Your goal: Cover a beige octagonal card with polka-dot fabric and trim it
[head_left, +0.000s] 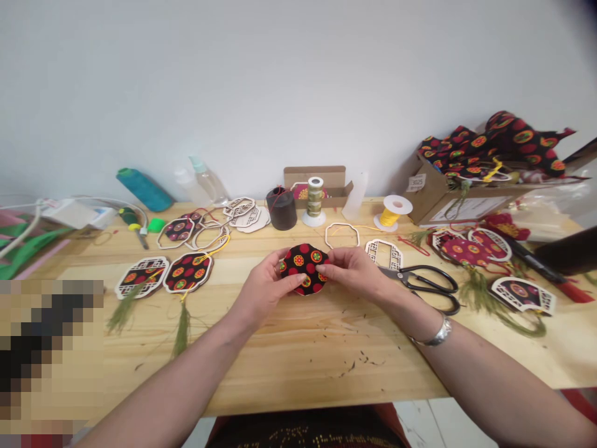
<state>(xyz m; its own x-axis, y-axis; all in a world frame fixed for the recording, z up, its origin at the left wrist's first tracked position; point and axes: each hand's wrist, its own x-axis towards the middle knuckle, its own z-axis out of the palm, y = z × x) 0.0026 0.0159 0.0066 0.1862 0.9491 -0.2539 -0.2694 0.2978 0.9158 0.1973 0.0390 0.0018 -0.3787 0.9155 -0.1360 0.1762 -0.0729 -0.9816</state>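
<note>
Between both hands, above the wooden table (261, 373), is a fabric-covered disc (304, 264) with a scalloped edge, black with red dots and orange and green flowers. My left hand (270, 283) grips its left side, thumb on the front. Its right side is pinched by my right hand (352, 270), thumb on the cloth; the other fingers are partly hidden behind it. A pair of black-handled scissors (422, 280) lies just right of my right hand, its blades partly covered. Behind that hand rest a pale lattice frame (383, 252) and a plain thin frame (342, 225).
Finished-looking tasselled ornaments (189, 274) lie at the left. Along the wall stand a black thread spool (282, 211), a green ribbon roll (314, 202), a yellow spool (390, 214) and a teal cone (144, 188). A cardboard box (422, 199) of patterned cloth occupies the right back.
</note>
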